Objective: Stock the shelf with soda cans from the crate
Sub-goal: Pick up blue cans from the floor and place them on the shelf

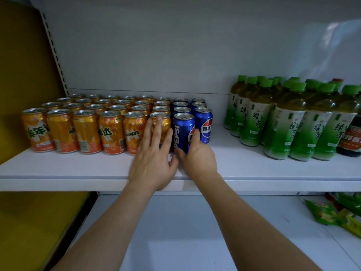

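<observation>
A blue Pepsi can [182,132] stands upright at the front of the left blue row on the white shelf [78,167]. My right hand [197,155] grips its lower right side. My left hand [154,155] is spread flat, with its fingers resting against the front orange Mirinda can [163,124] just left of the Pepsi can. Several rows of orange cans [88,122] fill the shelf's left half. A second row of blue Pepsi cans [203,122] stands to the right. The crate is out of view.
Green tea bottles [283,118] with green caps crowd the shelf's right side, with a dark bottle [351,139] at the far right. A bare gap of shelf lies between the blue cans and the bottles. Green snack packets [336,214] lie on the lower shelf at right.
</observation>
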Motion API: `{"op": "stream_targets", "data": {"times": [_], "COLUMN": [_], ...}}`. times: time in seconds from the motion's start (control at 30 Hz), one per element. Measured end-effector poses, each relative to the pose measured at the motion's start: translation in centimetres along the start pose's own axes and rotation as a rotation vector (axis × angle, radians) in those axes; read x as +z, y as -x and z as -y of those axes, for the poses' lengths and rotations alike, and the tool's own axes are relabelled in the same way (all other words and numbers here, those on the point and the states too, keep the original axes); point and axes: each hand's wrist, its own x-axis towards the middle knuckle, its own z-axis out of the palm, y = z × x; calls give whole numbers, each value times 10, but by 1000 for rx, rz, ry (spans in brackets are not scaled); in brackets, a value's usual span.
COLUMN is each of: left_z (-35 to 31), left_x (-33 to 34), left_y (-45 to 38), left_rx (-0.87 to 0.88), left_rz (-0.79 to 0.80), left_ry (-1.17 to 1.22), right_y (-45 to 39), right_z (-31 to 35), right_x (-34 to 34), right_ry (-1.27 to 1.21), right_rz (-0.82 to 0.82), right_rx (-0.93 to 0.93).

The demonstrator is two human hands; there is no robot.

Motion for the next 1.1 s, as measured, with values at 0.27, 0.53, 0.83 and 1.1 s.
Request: {"op": "stream_targets", "data": {"times": [0.27, 0.53, 0.83, 1.1], "left_z": [-9, -121, -190, -203], "left_x": [-3, 9, 189, 288], "left_y": [8, 97, 256, 317], "left_rx": [67, 29, -522, -676], "left_rz": [-169, -300, 892, 1194], "left_ry": [166, 883, 789, 802], "right_y": [43, 129, 250, 316], "right_z": [-23, -104, -268, -368], "right_x": [-8, -20, 60, 175], "right_ry": [29, -374, -213, -5], "right_rz": [-261, -519, 172, 716], "right_rx": [-313, -102, 476, 665]}}
